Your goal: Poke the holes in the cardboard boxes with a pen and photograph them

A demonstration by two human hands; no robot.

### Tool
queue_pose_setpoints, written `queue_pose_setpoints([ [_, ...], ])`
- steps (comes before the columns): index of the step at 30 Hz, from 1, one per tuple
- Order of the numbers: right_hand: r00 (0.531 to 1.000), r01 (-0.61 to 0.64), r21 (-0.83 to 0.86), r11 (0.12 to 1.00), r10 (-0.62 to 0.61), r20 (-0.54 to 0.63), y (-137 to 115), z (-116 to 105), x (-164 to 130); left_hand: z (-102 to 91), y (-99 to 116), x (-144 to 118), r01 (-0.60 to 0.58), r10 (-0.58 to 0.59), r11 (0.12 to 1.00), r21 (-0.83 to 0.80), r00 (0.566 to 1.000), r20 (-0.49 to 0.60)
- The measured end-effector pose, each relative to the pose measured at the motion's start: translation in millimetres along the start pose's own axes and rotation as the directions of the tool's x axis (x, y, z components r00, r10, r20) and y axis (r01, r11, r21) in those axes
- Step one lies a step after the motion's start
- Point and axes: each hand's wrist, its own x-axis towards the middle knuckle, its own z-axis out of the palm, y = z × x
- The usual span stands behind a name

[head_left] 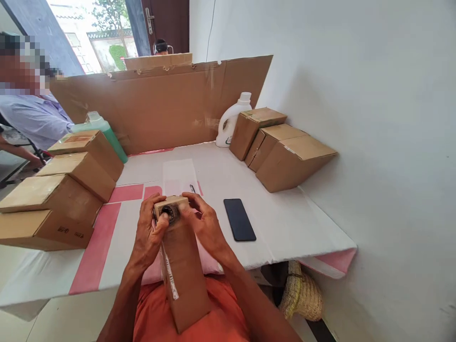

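Note:
A long, narrow cardboard box [187,275] leans from my lap against the table's near edge, its upper end between my hands. At that end shows a dark round opening or ring [170,212]; what is inside it I cannot make out. My left hand [149,228] wraps the box's left side, its thumb pressed at the ring. On the right side, my right hand [204,225] grips the upper corner, fingers over the far edge and thumb on the near face, slightly blurred. Just beyond the box lies a pen [193,188] by a white sheet [178,171]. A black phone [240,219] rests right of my right hand.
Cardboard boxes [80,171] line the table's left side beside a green jug [114,140]. More boxes [295,161] and a white jug [230,124] stand along the right wall. A cardboard panel [160,114] closes the back. A person [33,111] sits at left; a woven basket [304,294] is below.

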Motion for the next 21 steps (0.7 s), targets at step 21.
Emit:
queue_pose_setpoints([
  [21, 0.937, -0.347, -0.418, 0.84, 0.328, -0.118, 67.4, -42.9, 75.0, -13.9, -18.2, 2.1, 0.081, -0.061, 0.994, -0.068, 0.965, 0.254],
])
